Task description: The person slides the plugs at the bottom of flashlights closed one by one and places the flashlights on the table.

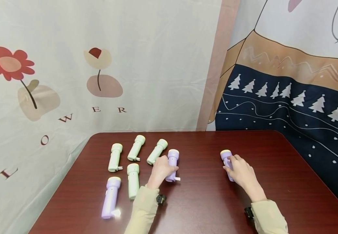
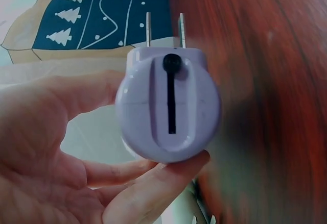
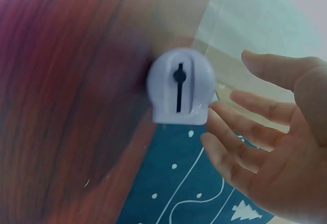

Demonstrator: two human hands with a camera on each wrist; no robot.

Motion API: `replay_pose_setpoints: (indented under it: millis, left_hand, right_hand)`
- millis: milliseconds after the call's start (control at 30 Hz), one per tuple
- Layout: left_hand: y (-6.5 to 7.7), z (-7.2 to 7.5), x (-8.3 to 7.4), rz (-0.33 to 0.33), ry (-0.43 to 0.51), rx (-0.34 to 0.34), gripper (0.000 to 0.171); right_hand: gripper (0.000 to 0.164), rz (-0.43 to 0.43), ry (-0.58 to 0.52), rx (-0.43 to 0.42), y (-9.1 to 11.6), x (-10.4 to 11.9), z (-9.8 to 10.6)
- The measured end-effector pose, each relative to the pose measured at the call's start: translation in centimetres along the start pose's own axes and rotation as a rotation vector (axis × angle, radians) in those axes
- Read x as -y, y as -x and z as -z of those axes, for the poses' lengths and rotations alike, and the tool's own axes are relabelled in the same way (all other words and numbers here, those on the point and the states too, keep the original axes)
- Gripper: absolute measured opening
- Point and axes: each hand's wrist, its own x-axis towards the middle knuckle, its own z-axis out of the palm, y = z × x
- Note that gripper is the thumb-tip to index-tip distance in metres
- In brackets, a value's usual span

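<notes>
Near the middle of the table, my left hand (image 1: 161,169) grips a purple flashlight (image 1: 173,158) between thumb and fingers. Its rear end (image 2: 171,101) faces the left wrist view, with a black slider in a slot and two metal prongs sticking out. On the right, my right hand (image 1: 242,171) is over another purple flashlight (image 1: 225,155). The right wrist view shows that flashlight's end (image 3: 180,89) without prongs out; the thumb is apart from it and the fingers are loosely spread beside it. Whether a fingertip touches it I cannot tell.
Several pale green flashlights, such as one (image 1: 115,158) at the left and one (image 1: 133,182) nearer me, lie left of my left hand. Another purple flashlight (image 1: 110,198) lies at the front left, beside a bright spot. A patterned curtain (image 1: 157,65) hangs behind the dark red table (image 1: 204,208).
</notes>
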Motion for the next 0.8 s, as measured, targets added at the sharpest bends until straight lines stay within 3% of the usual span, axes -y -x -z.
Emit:
replay_pose_setpoints:
  millis: [367,800]
  left_hand:
    - [0.2,-0.3,-1.4,-0.001,0.054,-0.067,0.038]
    - [0.2,-1.4,-2.4,0.019,0.088,-0.093,0.044]
  right_hand:
    - [0.034,0.133,0.037,-0.134,0.0,2.3,-0.8]
    - [0.035,0.29,-0.011,-0.173,0.1,4.5,-1.8]
